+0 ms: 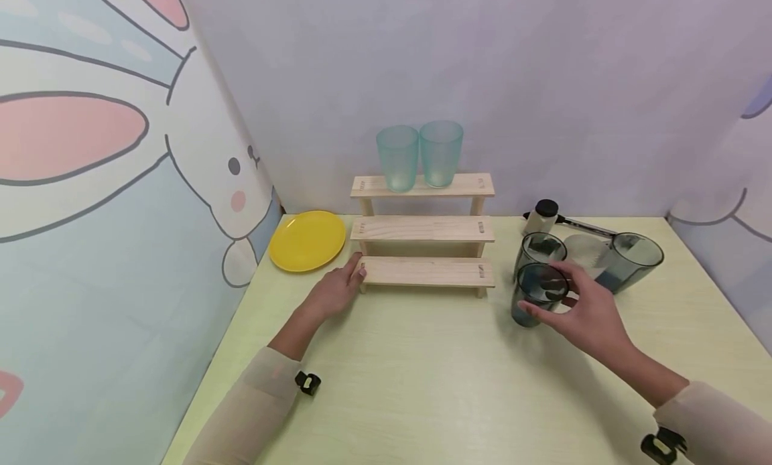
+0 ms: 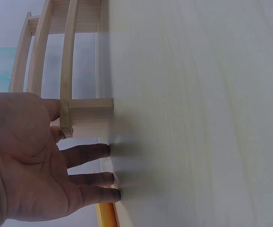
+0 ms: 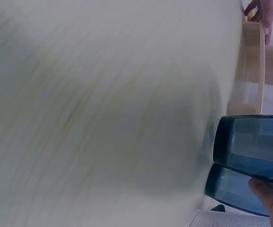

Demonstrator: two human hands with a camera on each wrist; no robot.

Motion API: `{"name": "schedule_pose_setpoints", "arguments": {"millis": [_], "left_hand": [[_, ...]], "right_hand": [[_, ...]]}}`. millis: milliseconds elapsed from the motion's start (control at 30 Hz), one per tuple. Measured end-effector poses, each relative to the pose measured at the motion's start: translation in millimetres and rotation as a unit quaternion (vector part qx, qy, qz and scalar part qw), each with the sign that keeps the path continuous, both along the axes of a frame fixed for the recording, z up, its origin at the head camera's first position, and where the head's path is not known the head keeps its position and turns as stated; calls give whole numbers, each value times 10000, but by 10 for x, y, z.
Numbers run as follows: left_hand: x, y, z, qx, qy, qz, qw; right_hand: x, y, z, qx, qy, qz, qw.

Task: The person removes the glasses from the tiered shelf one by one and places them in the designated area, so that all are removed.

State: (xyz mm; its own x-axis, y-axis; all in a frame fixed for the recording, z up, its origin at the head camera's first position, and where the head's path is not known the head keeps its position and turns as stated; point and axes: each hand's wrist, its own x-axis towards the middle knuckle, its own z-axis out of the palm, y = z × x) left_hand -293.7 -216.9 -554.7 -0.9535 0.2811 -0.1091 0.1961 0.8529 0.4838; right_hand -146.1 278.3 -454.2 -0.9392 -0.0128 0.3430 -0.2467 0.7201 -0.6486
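A three-tier wooden stand (image 1: 428, 271) sits at the middle back of the table. My left hand (image 1: 330, 292) holds the left end of its lowest step between thumb and forefinger. In the left wrist view, the other fingers of the left hand (image 2: 37, 165) stretch down to the tabletop beside the stand. On the right, my right hand (image 1: 594, 321) grips a dark blue-grey drinking glass (image 1: 527, 311), thumb and fingers round its side. A second dark glass (image 1: 533, 247) stands right behind it. Two light teal glasses (image 1: 398, 160) are side by side on the top step.
A yellow plate (image 1: 307, 242) lies left of the stand. At right are a third dark glass (image 1: 633, 257), a small black-capped bottle (image 1: 543, 217), a dark pen-like stick (image 1: 588, 228) and a whitish translucent item (image 1: 584, 250). Walls border the back and both sides.
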Motion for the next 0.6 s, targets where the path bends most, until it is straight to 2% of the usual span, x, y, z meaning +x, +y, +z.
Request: {"name": "schedule_pose_setpoints", "arguments": {"millis": [600], "left_hand": [[10, 2, -1, 77, 80, -27, 9999]], "right_hand": [[43, 133, -134, -202, 39, -306, 9993]]}}
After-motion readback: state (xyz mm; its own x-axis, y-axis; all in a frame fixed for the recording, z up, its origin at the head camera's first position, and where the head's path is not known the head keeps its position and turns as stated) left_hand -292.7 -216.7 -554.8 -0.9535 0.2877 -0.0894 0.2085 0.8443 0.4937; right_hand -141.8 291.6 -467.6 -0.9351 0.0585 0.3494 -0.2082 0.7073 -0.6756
